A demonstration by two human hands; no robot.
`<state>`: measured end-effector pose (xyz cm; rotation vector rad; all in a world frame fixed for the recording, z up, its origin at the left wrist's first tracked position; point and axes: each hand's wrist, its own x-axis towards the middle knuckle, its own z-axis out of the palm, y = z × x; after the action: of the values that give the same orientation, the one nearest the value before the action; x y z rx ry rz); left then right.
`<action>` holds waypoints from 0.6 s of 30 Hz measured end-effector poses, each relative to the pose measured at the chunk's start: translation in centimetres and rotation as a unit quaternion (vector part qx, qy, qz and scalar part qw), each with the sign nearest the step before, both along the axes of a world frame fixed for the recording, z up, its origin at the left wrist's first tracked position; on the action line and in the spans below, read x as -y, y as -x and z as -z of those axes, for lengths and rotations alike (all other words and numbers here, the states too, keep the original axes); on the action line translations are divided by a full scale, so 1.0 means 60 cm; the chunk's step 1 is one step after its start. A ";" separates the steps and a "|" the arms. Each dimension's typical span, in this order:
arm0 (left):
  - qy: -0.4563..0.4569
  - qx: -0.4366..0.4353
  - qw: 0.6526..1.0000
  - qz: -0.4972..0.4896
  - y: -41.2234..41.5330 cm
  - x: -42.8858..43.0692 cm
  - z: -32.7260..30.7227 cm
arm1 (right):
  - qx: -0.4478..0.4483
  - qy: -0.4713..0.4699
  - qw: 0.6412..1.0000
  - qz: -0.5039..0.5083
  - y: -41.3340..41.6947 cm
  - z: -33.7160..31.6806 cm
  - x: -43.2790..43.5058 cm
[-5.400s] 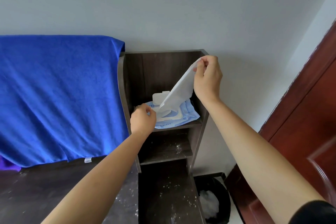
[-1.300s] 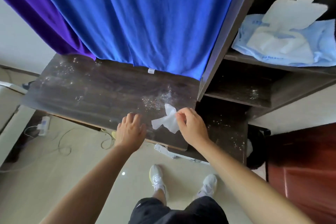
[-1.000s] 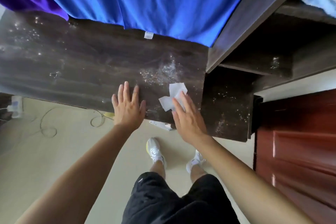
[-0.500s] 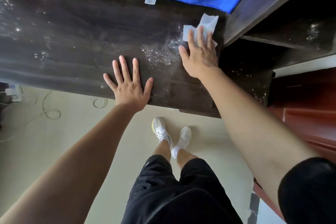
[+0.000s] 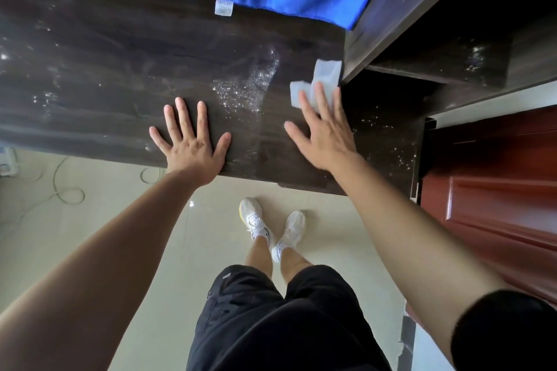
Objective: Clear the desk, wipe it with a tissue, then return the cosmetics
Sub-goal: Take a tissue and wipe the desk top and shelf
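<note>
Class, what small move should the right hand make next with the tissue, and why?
Probably sweep the right hand, pressing the tissue flat, leftward through the speckled residue on the desk: that patch lies just beside the tissue, unwiped, while the left hand braces flat.

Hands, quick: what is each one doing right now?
Left hand: open, fingers spread flat on the desk, holding nothing.
Right hand: open, straight fingers pressing the tissue onto the desk.

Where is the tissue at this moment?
In the head view the tissue lies on the desk at its right end, under the right hand, beside the shelf unit.
</note>
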<state>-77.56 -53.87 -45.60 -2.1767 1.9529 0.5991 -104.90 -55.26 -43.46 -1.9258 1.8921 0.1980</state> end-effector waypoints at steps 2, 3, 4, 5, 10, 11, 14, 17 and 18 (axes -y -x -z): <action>0.005 0.005 1.000 0.002 0.000 0.000 0.002 | 0.000 -0.007 0.998 0.062 -0.013 0.008 0.025; 0.008 0.007 1.000 0.004 0.001 0.000 0.003 | 0.002 -0.004 0.997 0.083 -0.022 0.012 0.019; 0.008 0.007 1.000 0.004 0.001 0.000 0.003 | 0.007 0.004 0.996 0.094 -0.032 0.014 0.001; 0.007 0.006 1.000 0.004 0.001 0.000 0.003 | 0.016 0.013 0.996 0.090 -0.041 0.015 -0.029; 0.001 0.002 1.000 0.007 0.001 0.001 -0.005 | 0.011 -0.012 1.000 0.006 -0.032 0.011 -0.204; 0.001 0.000 1.000 0.007 0.002 0.001 -0.006 | 0.018 -0.021 1.000 -0.007 -0.026 0.010 -0.224; -0.002 0.000 1.000 0.005 0.002 0.001 -0.007 | 0.015 -0.024 0.999 -0.045 -0.012 0.008 -0.231; -0.007 0.007 1.000 0.004 0.002 0.002 -0.010 | 0.000 -0.010 0.999 -0.038 -0.006 0.007 -0.160; -0.009 0.011 1.000 0.004 0.003 0.002 -0.011 | -0.002 0.002 1.000 -0.029 -0.007 0.004 -0.122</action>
<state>-77.72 -53.99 -44.94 -2.1533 1.9376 0.5882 -104.47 -47.97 -43.69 -1.9865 1.8421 0.2169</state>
